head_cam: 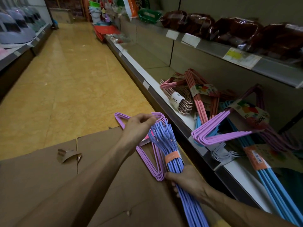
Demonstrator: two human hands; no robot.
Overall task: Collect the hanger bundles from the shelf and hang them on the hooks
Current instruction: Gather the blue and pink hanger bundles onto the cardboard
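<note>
My right hand (185,181) grips a periwinkle-blue hanger bundle (170,153) with an orange paper band, held over the cardboard. My left hand (137,128) pinches the hook tops of a lilac hanger bundle (147,159) that lies against the blue one. On the low shelf (193,122) to the right lie more bundles: pink hangers (196,99), another lilac bundle (218,135), light blue hangers (270,181) and a grey bundle (221,154). No hooks are in view.
Flattened cardboard (65,185) covers the floor below my arms. The yellow tiled aisle (65,79) runs ahead. An upper shelf (246,56) carries dark red bagged goods (229,30). Basins (14,30) sit on the left shelving.
</note>
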